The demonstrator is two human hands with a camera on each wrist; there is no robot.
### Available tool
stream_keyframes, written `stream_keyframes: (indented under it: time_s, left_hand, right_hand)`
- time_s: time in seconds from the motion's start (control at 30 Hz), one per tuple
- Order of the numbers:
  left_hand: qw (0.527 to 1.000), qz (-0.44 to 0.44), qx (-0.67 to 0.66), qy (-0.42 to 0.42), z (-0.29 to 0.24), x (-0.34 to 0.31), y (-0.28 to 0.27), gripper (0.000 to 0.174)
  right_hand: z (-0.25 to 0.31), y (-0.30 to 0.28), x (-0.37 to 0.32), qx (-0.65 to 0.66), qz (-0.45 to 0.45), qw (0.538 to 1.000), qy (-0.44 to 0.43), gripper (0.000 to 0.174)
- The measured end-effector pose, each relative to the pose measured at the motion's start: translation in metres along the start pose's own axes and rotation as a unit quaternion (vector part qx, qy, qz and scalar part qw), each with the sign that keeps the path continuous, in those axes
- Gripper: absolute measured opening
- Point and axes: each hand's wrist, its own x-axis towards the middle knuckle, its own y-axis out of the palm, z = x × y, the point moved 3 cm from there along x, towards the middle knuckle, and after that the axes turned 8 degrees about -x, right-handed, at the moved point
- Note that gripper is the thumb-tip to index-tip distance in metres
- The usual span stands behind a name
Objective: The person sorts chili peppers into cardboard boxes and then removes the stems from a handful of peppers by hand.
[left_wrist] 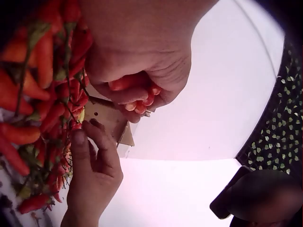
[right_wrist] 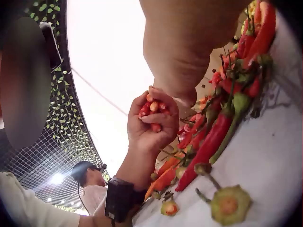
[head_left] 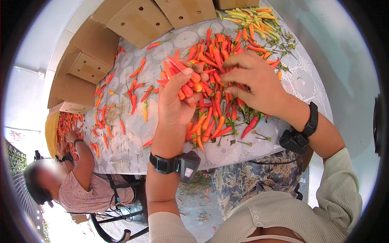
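Observation:
My left hand (head_left: 174,99) grips a bunch of red and orange chili peppers (head_left: 187,90), with the thumb laid across them. In the right wrist view the blunt ends of these peppers (right_wrist: 154,106) poke out between the curled fingers, with no green stems on them. My right hand (head_left: 261,79) hovers low over the pile of chili peppers (head_left: 216,105), beside the left. Its fingers are bent and apart from the thumb, and nothing shows between them. From the left wrist view this hand (left_wrist: 94,175) is close beside stemmed peppers (left_wrist: 54,113).
Yellow-green chilies (head_left: 259,20) lie at the far end of the patterned tablecloth (head_left: 129,139). Cardboard boxes (head_left: 139,22) line the far side. Loose green stems (head_left: 263,137) lie near the edge. At the left another person (head_left: 95,186) sits by a heap of red chilies (head_left: 69,121).

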Motion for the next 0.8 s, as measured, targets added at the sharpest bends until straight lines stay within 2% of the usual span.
stream_keyframes:
  time_s: [0.03, 0.13, 0.43, 0.53, 0.63, 0.73, 0.8]
  left_hand:
    - [1.0, 0.002, 0.001, 0.0, 0.0, 0.001, 0.0, 0.023]
    - [1.0, 0.007, 0.005, -0.002, 0.001, 0.002, -0.002, 0.022]
    - [0.998, 0.009, 0.055, 0.022, 0.004, 0.0, 0.001, 0.022]
    - [0.998, 0.0, 0.04, 0.043, 0.001, 0.003, -0.005, 0.023]
    - [0.997, -0.023, 0.05, 0.062, 0.0, 0.005, -0.007, 0.025]
    - [0.991, -0.01, 0.125, 0.051, 0.004, 0.002, -0.002, 0.028]
    - [0.986, 0.019, 0.159, 0.045, 0.009, -0.002, 0.008, 0.031]
  right_hand:
    - [0.001, 0.003, 0.0, 0.008, 0.039, 0.999, -0.018, 0.024]
    - [0.003, 0.018, -0.003, 0.008, 0.08, 0.997, -0.005, 0.023]
    - [0.009, 0.021, 0.0, -0.051, 0.074, 0.995, -0.046, 0.025]
    - [0.007, 0.015, 0.003, 0.04, -0.048, 0.998, -0.015, 0.021]
    - [0.01, 0.004, 0.002, 0.184, -0.053, 0.973, 0.132, 0.019]
    - [0.007, 0.012, -0.003, 0.346, -0.058, 0.913, 0.207, 0.019]
    - [0.008, 0.013, -0.003, 0.36, -0.04, 0.907, 0.215, 0.018]
